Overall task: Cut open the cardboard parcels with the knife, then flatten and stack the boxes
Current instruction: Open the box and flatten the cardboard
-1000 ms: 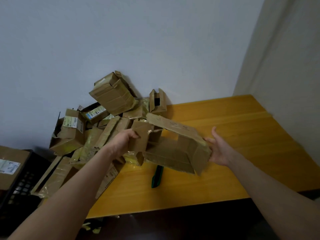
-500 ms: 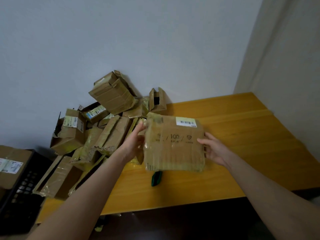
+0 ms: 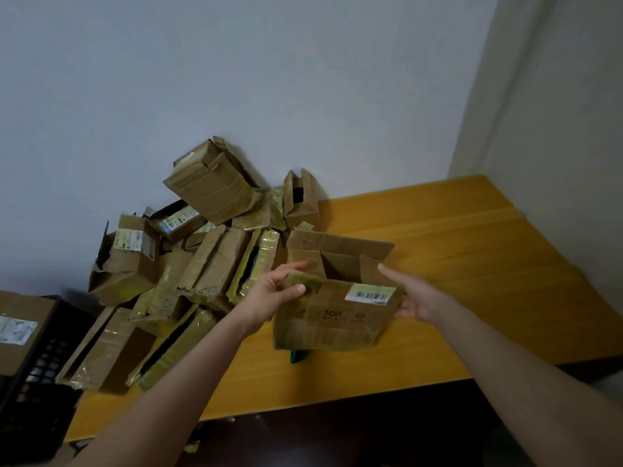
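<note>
The opened brown cardboard box with a white barcode label hangs over the yellow wooden table, long axis nine-to-three. The left hand pinches its nine o'clock flap; the right hand, fingers spread, cradles the three o'clock end.

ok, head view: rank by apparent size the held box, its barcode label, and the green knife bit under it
1. Held box, largest, though nearest the camera.
2. Barcode label.
3. Green knife: only a sliver shows under the box, so its real size is hidden.
</note>
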A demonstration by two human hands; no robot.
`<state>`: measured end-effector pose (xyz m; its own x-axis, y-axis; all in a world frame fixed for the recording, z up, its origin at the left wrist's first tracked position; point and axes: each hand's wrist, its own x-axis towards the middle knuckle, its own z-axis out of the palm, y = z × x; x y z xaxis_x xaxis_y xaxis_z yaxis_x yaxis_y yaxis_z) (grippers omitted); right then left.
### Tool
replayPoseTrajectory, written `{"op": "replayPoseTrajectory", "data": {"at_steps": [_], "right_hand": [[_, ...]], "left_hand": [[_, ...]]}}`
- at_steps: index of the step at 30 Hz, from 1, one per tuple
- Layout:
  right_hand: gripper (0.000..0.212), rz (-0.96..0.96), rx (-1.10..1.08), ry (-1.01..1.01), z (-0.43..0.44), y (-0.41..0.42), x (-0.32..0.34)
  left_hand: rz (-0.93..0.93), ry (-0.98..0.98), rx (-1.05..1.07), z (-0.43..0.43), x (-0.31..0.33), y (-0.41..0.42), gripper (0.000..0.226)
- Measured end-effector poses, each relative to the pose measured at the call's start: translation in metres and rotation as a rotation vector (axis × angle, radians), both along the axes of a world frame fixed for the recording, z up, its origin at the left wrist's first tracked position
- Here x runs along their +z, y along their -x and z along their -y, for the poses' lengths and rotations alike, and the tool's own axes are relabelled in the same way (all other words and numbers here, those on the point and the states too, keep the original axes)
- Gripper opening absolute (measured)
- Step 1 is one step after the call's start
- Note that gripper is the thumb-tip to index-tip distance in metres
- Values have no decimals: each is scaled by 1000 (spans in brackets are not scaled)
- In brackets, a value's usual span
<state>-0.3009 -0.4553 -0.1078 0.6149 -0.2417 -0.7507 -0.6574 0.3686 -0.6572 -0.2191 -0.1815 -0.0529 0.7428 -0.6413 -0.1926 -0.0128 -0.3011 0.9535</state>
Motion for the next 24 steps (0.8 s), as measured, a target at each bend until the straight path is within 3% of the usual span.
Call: {"op": "replayPoseTrajectory", "data": {"at_steps": [3,5,8,11,15,20,24], "right_hand": [[125,-73,257,64,-5,-2,11],[114,-109,314,197,-13,-5,15],[69,-120,324,335,-24,-10,13],[23,-89,222,333,-31,-12,18],[36,-74,80,382,-27,-18,14],[41,43,-101,274,-18,-21,13],[36,170,-148,239,-17,-19,24]], "left_hand": [[107,-50,-195,0,8,7,28],[138,-59,-267,3,11,11,33],[138,-67,-283,4,15,11,35],[85,-146,-281,-1,16,3,20],[-112,-169,-29,-3,13,-10,77],[-372,-250,276,14,8,-33,79],[-305,-414,363,35,-4,-31,69]]}}
